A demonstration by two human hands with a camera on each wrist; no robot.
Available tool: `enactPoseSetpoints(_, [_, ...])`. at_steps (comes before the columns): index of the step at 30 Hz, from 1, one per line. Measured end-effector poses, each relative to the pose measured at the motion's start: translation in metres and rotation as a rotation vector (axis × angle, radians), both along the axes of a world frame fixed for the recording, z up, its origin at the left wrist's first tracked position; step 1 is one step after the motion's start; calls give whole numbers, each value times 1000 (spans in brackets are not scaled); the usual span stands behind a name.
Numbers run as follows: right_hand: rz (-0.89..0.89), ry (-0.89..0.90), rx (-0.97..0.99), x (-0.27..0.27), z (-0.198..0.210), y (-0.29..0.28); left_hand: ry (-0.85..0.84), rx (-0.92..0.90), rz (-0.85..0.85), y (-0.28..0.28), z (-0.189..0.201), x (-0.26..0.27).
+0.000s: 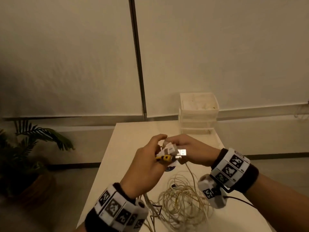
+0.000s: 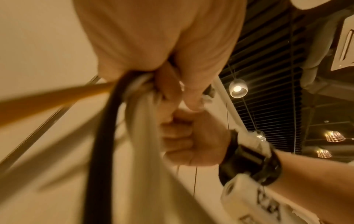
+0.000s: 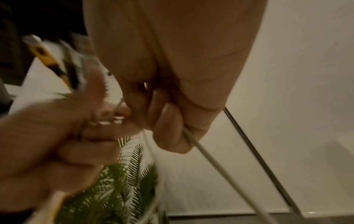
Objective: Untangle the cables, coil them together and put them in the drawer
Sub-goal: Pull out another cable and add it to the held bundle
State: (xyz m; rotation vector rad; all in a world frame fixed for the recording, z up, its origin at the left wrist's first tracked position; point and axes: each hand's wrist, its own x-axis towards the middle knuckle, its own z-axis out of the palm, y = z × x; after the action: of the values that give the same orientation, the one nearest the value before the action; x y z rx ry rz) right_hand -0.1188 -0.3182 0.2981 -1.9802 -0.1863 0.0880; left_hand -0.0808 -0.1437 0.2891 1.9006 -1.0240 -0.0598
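My left hand (image 1: 142,164) grips a bunch of plugs (image 1: 168,152) at centre frame, fingers curled round them. My right hand (image 1: 192,151) pinches the same bunch from the right, one white cable (image 3: 201,150) running through its fingers. The tangled cables (image 1: 180,201) lie on the table (image 1: 127,148), lower centre. The drawer unit (image 1: 199,113) stands at the table's far right corner.

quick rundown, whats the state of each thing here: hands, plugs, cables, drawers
left hand: raised over the table, grips a bunch of plugs
right hand: raised, fingers curled round a white cable
plugs: bunched together between both hands
cables: loose tangled pile on the table, strands running up to the hands
drawers: white stack at the table's far end, whether any is open is unclear
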Motion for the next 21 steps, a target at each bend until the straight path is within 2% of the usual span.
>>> enactPoseSetpoints(2, [2,16,44,-1,9,0,-113,-27,55,-1,5,9])
enactPoseSetpoints(4, [-8,7,56,-1,15,-4,-218,35,75,-1,8,17])
enactPoseSetpoints(6, [-6,-21,45,-1,19,-8,-260,49,71,1,8,18])
enactPoseSetpoints(8, [10,-36,52,-2,17,-11,-274,-38,156,3,13,16])
enactPoseSetpoints(10, [10,-11,67,-6,3,-13,-139,-254,362,13,24,32])
enactPoseSetpoints(12, [-52,54,27,-12,-25,-20,98,-546,537,33,42,61])
enactPoseSetpoints(13, [-103,89,-9,-16,-42,-25,129,-566,603,46,48,74])
enactPoseSetpoints(14, [-159,116,-30,-18,-57,-32,50,-470,644,55,54,79])
enactPoseSetpoints(17, [-258,162,22,-20,-72,-45,-233,-154,560,57,53,60])
enactPoseSetpoints(19, [-242,154,41,-15,-60,-40,-289,-107,458,46,48,36])
enactPoseSetpoints(21, [-223,121,50,-10,-46,-34,-268,-51,237,36,37,20])
